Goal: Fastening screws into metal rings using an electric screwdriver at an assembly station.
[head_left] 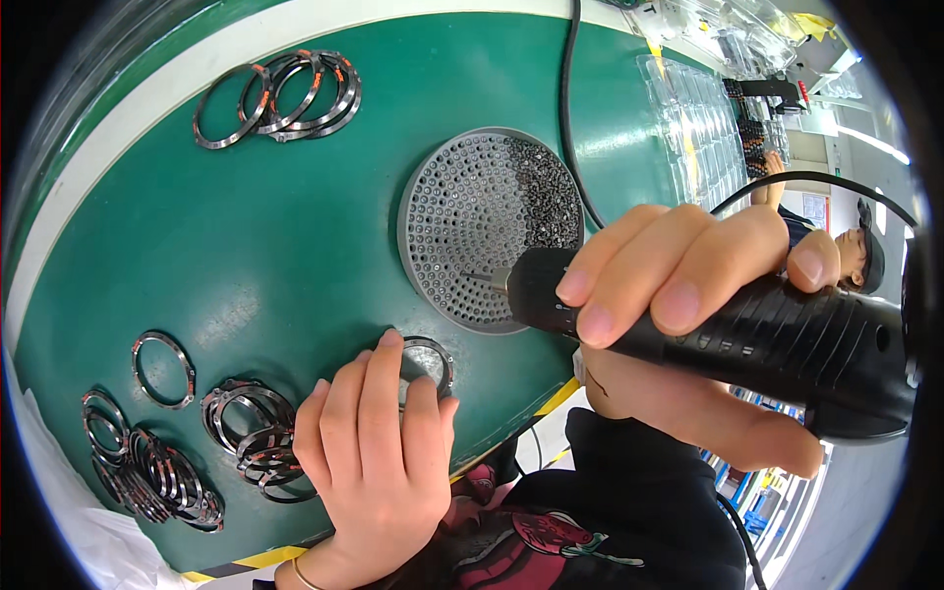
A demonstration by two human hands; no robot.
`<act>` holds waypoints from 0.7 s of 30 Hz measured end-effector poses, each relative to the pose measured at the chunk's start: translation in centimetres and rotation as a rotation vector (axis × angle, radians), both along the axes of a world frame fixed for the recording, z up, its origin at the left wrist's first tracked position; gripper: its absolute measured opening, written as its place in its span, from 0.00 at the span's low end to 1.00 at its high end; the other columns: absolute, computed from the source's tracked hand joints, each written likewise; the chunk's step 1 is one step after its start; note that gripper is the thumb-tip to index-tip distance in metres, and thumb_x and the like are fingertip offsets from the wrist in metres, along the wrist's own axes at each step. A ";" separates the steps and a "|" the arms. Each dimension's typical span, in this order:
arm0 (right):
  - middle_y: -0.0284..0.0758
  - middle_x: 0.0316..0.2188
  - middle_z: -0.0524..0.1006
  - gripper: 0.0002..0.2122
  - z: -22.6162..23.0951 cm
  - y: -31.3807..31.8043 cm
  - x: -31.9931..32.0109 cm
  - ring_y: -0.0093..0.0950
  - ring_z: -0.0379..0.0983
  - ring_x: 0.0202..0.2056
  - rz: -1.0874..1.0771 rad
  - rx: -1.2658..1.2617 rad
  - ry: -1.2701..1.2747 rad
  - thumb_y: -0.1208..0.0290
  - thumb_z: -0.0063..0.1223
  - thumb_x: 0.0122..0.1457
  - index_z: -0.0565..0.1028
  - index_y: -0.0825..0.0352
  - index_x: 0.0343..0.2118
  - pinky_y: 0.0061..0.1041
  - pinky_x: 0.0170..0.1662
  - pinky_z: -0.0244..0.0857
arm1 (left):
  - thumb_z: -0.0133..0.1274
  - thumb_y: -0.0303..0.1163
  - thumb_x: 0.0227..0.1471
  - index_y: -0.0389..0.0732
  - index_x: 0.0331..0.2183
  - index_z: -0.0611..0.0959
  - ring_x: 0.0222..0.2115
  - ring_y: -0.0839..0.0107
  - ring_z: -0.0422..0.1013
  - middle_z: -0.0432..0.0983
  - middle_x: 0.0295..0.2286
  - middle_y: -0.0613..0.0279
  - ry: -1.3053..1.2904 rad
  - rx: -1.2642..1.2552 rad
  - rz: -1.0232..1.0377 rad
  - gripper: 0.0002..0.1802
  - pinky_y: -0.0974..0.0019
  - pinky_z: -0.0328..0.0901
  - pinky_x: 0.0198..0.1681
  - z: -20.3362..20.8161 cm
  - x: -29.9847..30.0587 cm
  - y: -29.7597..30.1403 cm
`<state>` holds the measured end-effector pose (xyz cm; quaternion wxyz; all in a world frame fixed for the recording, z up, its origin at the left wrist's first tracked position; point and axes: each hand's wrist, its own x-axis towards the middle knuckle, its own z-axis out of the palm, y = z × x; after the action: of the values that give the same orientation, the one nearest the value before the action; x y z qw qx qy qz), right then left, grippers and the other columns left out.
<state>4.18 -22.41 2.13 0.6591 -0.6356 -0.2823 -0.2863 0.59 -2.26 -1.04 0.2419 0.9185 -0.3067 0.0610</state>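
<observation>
My right hand (688,285) is wrapped round a black electric screwdriver (767,339). Its thin bit (482,276) points left over the near part of a round grey tray (405,231). Holes cover the tray's face, many with small screws in them, and a heap of loose dark screws (551,197) lies at its right side. Just in front of the tray, my left hand (379,442) holds a dark metal ring (447,366) against the green table, fingertips and thumb at its rim. The fingers hide part of this ring.
Several dark rings (246,418) lie left of my left hand, with a larger pile (167,477) farther left. More rings with orange marks (295,93) lie at the far left. A black cable (568,108) runs past the tray. Clear plastic trays (693,128) stand far right; another person (851,256) is beyond.
</observation>
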 end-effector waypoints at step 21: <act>0.38 0.28 0.70 0.34 1.8 0.4 -1.1 0.28 0.70 0.16 0.187 -0.004 0.083 0.47 0.56 0.57 0.58 0.74 0.49 0.24 0.17 0.70 | 0.53 0.19 0.44 0.30 0.27 0.79 0.40 0.59 0.73 0.78 0.41 0.49 -0.053 -0.128 -0.119 0.03 0.69 0.71 0.34 -0.7 0.5 -1.2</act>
<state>3.07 -22.06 3.90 0.6927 -0.6191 -0.3134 -0.1963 1.05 -3.43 -1.69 0.2951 0.8793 -0.3627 0.0905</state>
